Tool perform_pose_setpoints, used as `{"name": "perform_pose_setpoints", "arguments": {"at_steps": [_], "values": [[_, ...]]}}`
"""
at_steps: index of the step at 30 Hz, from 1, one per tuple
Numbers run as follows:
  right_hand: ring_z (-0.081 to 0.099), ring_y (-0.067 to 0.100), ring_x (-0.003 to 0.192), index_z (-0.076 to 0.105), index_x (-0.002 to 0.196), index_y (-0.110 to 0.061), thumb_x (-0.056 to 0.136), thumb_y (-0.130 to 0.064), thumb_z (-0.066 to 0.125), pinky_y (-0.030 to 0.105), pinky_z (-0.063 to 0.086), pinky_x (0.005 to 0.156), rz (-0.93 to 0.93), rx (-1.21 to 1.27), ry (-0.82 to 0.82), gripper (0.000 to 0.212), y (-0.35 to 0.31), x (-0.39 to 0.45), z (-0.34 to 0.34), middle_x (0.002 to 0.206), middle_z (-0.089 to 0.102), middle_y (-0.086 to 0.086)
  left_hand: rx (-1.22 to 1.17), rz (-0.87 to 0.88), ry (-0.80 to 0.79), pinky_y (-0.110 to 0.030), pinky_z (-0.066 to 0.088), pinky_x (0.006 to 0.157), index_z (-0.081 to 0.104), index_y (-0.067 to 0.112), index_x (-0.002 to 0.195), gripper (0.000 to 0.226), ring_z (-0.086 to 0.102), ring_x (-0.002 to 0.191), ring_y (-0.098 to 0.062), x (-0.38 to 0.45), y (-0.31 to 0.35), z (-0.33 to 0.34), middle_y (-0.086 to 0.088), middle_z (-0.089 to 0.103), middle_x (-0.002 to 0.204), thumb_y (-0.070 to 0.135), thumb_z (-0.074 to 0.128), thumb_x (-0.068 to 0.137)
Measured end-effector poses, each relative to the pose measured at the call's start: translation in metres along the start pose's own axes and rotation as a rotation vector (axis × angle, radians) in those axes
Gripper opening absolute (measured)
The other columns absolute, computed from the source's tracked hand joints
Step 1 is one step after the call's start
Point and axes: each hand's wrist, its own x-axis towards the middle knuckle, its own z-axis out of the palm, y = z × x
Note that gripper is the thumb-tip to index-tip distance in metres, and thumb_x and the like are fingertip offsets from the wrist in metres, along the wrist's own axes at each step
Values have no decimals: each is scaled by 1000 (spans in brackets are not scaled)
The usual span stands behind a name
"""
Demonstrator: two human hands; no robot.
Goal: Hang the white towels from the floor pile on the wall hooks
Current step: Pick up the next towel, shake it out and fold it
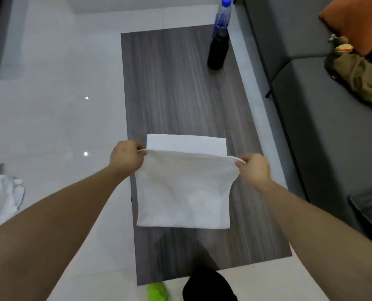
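The left hand [126, 157] and right hand [255, 168] each pinched a top corner of a white towel [184, 192], stretching it over the grey worktop [180, 88]. A folded towel [186, 143] lay behind it. More white towels [0, 192] were heaped on the floor, left.

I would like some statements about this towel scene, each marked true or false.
1. Both hands hold one white towel by its upper corners. True: left hand, right hand.
2. The bottle has a red cap. False: the cap is blue.
3. More white cloth lies on the floor at the left. True.
4. The bottle lies on its side. False: it stands upright on the wooden table.
5. A wall hook is visible. False: none shows.
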Motion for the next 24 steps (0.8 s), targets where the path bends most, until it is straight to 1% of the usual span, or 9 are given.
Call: {"name": "perform_pose_setpoints", "arguments": {"at_steps": [3,5,8,12,15,17,19,21,24], "values": [[66,33,98,70,112,-9,90,-33,66,38,53,85,40,56,122,33,-14,44,0,100,72,12,-107,-3,175,-29,37,70,69,13,100,18,54,83,-23,33,11,5,-10,67,94,17,54,93],[64,34,102,66,117,-8,89,-37,67,37,51,86,62,62,135,41,-14,62,10,106,71,12,-184,-97,185,-29,35,72,66,12,111,23,55,89,-26,42,12,20,-10,63,99,19,55,92],[64,30,99,68,115,-8,91,-34,65,30,45,80,113,82,49,35,5,63,44,108,72,11,-224,-216,12,-32,44,76,63,10,119,31,60,100,-32,34,0,62,-8,61,101,21,62,90],[65,30,99,70,103,-10,94,-32,60,26,40,72,290,25,-169,26,60,26,108,98,70,8,-202,-383,-237,-36,45,98,56,13,134,49,59,113,-30,-12,-33,128,-13,59,132,32,67,91],[63,29,104,61,121,-9,90,-37,64,30,48,80,471,63,-319,42,100,-14,147,115,67,10,-150,-500,-342,-41,44,103,49,9,139,59,54,120,-35,-49,-61,169,-19,53,134,34,68,89],[62,30,106,56,126,-8,86,-37,69,34,49,85,576,126,-331,51,117,-35,164,121,64,12,-186,-614,-354,-47,47,100,46,5,137,63,54,116,-39,-69,-73,186,-21,52,130,32,69,86],[65,27,97,59,117,-7,82,-35,75,33,50,81,699,296,-243,47,126,-50,177,114,68,13,-281,-754,-312,-46,49,96,44,1,134,64,55,114,-38,-82,-82,199,-20,53,127,31,71,84],[70,23,85,67,103,-5,80,-27,80,32,57,72,880,634,-100,35,124,-58,186,101,73,11,-473,-933,-261,-46,54,91,48,1,130,62,59,109,-35,-88,-86,207,-18,58,123,31,74,82],[71,25,91,66,108,-7,81,-18,81,35,61,76,1120,1111,-40,33,109,-65,197,102,72,10,-925,-1199,-243,-44,57,86,57,3,121,51,65,99,-29,-94,-84,221,-14,65,113,26,79,81]]}}
